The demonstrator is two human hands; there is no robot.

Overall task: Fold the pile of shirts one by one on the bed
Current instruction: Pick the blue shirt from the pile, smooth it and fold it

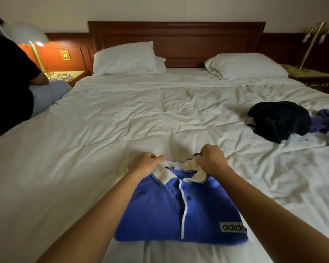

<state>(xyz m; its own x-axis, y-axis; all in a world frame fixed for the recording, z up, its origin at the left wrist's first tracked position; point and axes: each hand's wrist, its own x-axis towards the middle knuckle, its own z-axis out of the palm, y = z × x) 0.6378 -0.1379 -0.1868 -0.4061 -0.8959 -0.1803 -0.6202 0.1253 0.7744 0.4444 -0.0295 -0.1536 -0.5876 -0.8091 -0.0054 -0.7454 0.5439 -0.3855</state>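
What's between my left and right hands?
The white collar of the blue polo shirt, spanning from left hand to right hand, in the head view.

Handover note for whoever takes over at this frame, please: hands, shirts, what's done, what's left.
Left hand pinches the left end of the collar; right hand grips its right end.
Blue polo shirt lies folded, front up, at the near edge of the bed.
Done: this shirt looks folded; only the collar is being handled.
Left: black garment and purple garment, crumpled at the right of the bed.
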